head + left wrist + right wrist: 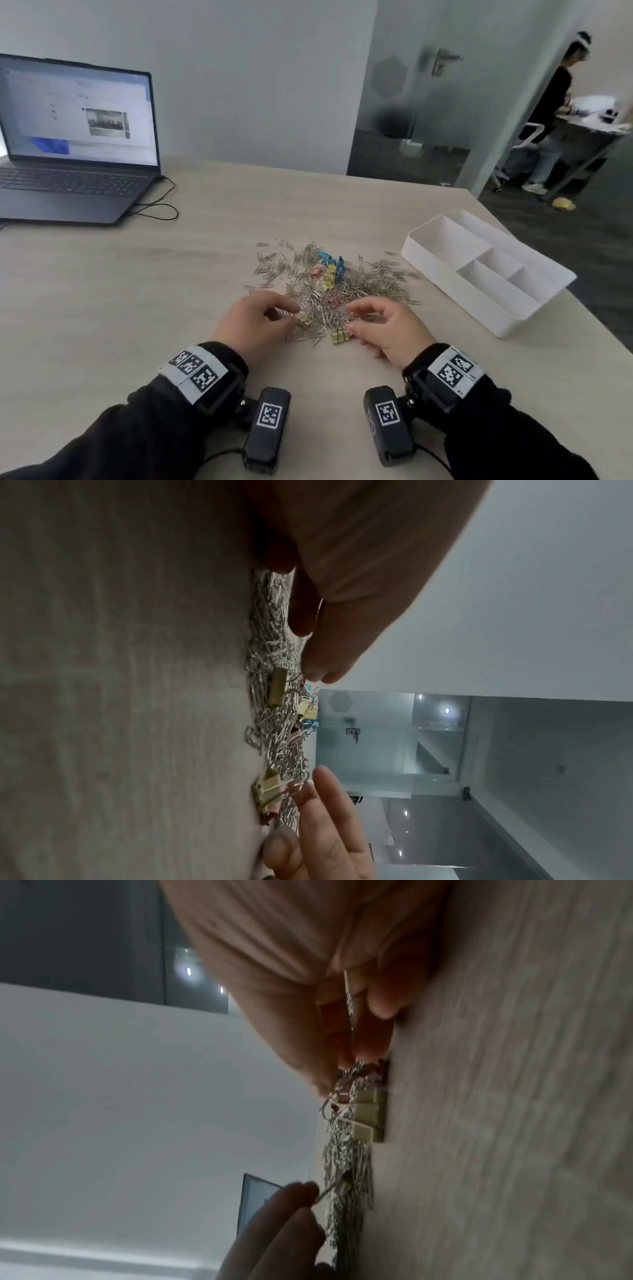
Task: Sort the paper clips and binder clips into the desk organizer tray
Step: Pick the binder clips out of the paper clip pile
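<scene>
A heap of silver paper clips (325, 291) lies mid-table, with blue (325, 255), yellow (329, 278) and pink (334, 301) binder clips mixed in. At its near-left edge my left hand (291, 313) has curled fingers and pinches a paper clip (329, 1191). My right hand (352, 320) is at the near-right edge, holding paper clips (349, 1001) between curled fingers. A yellow binder clip (340, 337) lies just beside its thumb, and another (303, 322) lies by the left fingers. The white organizer tray (452, 294) stands to the right, its compartments showing only white.
An open laptop (75, 144) with a looping cable (154, 205) sits at the far left. The tray is close to the table's right edge. A person (555, 113) stands beyond the glass door at the far right.
</scene>
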Demonstrator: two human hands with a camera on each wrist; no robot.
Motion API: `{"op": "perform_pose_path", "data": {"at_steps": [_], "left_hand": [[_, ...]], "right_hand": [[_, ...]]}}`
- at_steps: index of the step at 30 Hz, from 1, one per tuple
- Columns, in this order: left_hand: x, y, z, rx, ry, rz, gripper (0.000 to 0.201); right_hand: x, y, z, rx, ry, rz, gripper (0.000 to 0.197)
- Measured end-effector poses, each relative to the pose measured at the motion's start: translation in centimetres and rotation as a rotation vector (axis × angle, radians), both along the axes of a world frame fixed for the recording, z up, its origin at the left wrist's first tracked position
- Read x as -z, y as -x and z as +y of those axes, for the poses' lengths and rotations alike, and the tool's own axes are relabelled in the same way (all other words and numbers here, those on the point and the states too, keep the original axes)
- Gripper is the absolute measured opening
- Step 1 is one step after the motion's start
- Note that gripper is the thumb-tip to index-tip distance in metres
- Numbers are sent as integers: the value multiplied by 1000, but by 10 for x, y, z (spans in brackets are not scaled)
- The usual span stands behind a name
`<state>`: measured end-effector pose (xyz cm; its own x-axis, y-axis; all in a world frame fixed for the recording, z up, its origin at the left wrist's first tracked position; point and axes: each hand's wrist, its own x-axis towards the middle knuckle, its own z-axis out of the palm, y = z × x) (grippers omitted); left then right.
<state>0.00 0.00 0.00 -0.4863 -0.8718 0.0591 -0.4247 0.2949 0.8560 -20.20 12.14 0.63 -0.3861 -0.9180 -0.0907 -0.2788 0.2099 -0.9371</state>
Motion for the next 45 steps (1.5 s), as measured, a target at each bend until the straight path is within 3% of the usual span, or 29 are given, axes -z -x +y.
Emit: {"op": "perform_pose_path", "data": {"at_steps": [2, 5, 11, 17, 28, 37, 39, 41, 45], "left_hand": [[-1, 2, -1, 20, 27, -79, 18], [1, 3, -1, 77, 91, -138, 22], [-2, 4, -2, 62, 115, -136, 23], [-4, -1, -3, -15, 26, 45, 16], [-8, -24, -17, -109, -444, 498, 16], [-15, 1, 9, 73, -601, 458, 7], [-17, 9, 13, 90, -628, 439, 15], [-20, 16, 17, 105, -685, 432, 24], [-20, 26, 19, 167, -726, 415, 17]], "right_hand": [[-1, 2, -5, -27, -26, 226, 28], [-3, -1, -10, -73, -62, 373, 28], [-5, -6, -15, -60, -74, 420, 13], [-7, -9, -10, -25, -89, 348, 3], [-6, -6, -2, 124, -48, -83, 8], [-3, -33, -13, 175, 123, -578, 10], [-4, -40, -16, 182, 138, -677, 8], [-7, -45, -18, 172, 143, -721, 9], [-10, -51, -23, 139, 140, -672, 10]]}}
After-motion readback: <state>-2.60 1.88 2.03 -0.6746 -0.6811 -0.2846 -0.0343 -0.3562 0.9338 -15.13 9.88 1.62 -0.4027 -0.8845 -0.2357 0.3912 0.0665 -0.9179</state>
